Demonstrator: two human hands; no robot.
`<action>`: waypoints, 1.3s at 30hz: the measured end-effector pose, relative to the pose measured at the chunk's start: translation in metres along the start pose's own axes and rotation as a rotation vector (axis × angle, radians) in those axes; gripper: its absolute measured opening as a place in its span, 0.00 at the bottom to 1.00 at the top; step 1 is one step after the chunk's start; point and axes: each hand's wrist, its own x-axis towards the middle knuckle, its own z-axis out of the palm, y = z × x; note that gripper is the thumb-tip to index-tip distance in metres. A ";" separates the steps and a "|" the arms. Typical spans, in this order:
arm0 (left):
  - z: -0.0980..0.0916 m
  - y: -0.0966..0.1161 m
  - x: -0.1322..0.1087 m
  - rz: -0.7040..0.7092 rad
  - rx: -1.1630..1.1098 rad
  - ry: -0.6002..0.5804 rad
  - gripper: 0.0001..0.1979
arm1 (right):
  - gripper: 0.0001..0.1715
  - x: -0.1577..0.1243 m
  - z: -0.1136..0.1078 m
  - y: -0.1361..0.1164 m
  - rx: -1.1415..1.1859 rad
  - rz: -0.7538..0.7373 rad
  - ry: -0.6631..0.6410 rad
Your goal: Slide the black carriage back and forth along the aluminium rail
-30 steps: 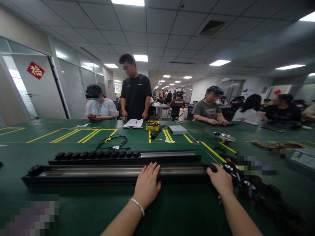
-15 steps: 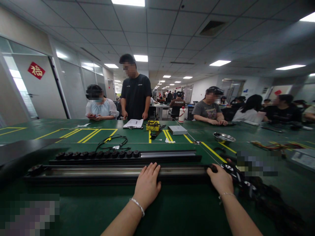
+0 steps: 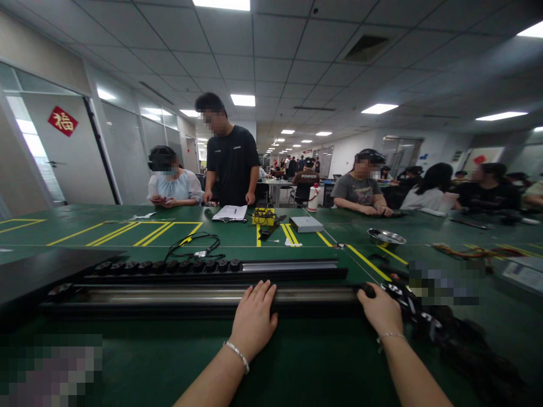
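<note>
A long black rail (image 3: 178,296) with a shiny metal channel lies crosswise on the green table in front of me. My left hand (image 3: 255,317) rests on it right of the middle, its fingers stretched out and lying flat. At the rail's right end, my right hand (image 3: 381,310) has thumb and fingers closed around a small dark round part (image 3: 368,290). A similar rail (image 3: 297,272) lies just behind, with a row of several black round parts (image 3: 184,267) along its left half. Another dark round part (image 3: 62,290) sits at the near rail's left end.
A dark flat panel (image 3: 51,277) lies at the left. Dark parts with white markings (image 3: 462,339) are heaped at the right. Farther back are looped cable (image 3: 203,243), papers (image 3: 229,212), a metal box (image 3: 306,224) and a steel bowl (image 3: 386,237). Several people surround the table.
The dark panel at the left has shifted and covers more of the table, over the rails' left ends. The person standing opposite has leaned left. My hands have stayed in place.
</note>
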 end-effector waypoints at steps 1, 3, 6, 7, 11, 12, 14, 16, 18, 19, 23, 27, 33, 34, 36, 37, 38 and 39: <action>0.000 0.000 0.000 0.000 0.002 0.003 0.28 | 0.29 0.001 0.001 0.002 0.002 0.000 0.002; 0.002 -0.001 0.000 0.001 0.005 0.008 0.28 | 0.30 0.003 0.003 0.004 0.008 0.008 -0.006; 0.003 -0.001 0.000 0.005 0.003 0.012 0.28 | 0.31 0.005 0.004 0.006 0.012 0.020 -0.031; 0.002 -0.001 0.000 0.006 0.001 0.011 0.28 | 0.31 0.005 0.004 0.006 0.012 0.020 -0.033; 0.001 0.000 0.000 0.005 -0.001 0.013 0.28 | 0.31 0.003 0.001 0.004 0.006 0.017 -0.022; 0.001 0.000 0.000 0.004 0.000 0.010 0.28 | 0.31 0.002 0.000 0.004 0.007 0.019 -0.024; 0.000 0.000 0.000 0.001 0.002 -0.002 0.28 | 0.32 0.002 -0.001 0.003 0.013 0.030 -0.029; 0.000 0.000 0.000 -0.001 0.003 -0.013 0.28 | 0.32 0.002 -0.002 0.003 0.019 0.041 -0.030; -0.001 0.000 0.000 -0.001 0.004 -0.010 0.28 | 0.32 0.001 -0.002 0.003 0.021 0.047 -0.022; -0.001 0.000 0.000 0.000 0.006 -0.006 0.28 | 0.32 0.001 -0.002 0.003 0.023 0.046 -0.016; -0.002 0.000 -0.001 0.008 0.012 0.013 0.27 | 0.32 0.000 -0.001 0.002 0.039 0.042 -0.005; -0.001 0.000 -0.001 0.010 0.013 0.007 0.27 | 0.29 -0.001 -0.002 0.002 0.039 0.049 -0.024; 0.000 0.000 -0.001 0.009 0.015 0.000 0.27 | 0.29 -0.001 -0.005 0.000 0.040 0.070 -0.030; -0.001 0.000 -0.001 0.009 0.015 -0.002 0.27 | 0.29 -0.001 -0.005 0.000 0.038 0.073 -0.029; -0.002 0.000 -0.001 0.008 0.015 -0.006 0.27 | 0.29 -0.001 -0.005 0.000 0.034 0.067 -0.024; -0.003 0.000 -0.001 0.008 0.013 -0.007 0.27 | 0.29 -0.001 -0.005 0.000 0.032 0.061 -0.019; -0.004 0.000 -0.001 0.007 0.012 -0.008 0.27 | 0.29 -0.001 -0.005 0.000 0.029 0.057 -0.016; -0.004 0.001 -0.001 0.005 0.011 -0.009 0.27 | 0.29 -0.001 -0.004 0.000 0.028 0.056 -0.016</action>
